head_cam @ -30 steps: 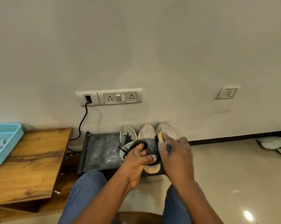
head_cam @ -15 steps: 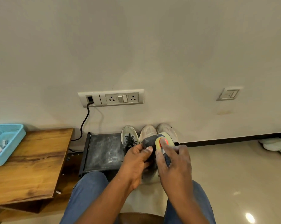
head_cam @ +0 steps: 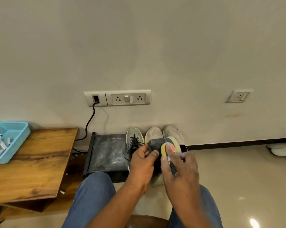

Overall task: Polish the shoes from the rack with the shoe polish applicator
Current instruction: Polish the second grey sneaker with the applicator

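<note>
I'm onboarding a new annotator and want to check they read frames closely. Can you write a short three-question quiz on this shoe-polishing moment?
1. True or false: the left hand grips the dark shoe held up in front of the rack.
2. Which hand holds the shoe polish applicator? A) left B) right C) neither
3. Fill in: the blue basket sits on the wooden ____.

Key: 1 true; 2 B, the right hand; 3 table.
</note>
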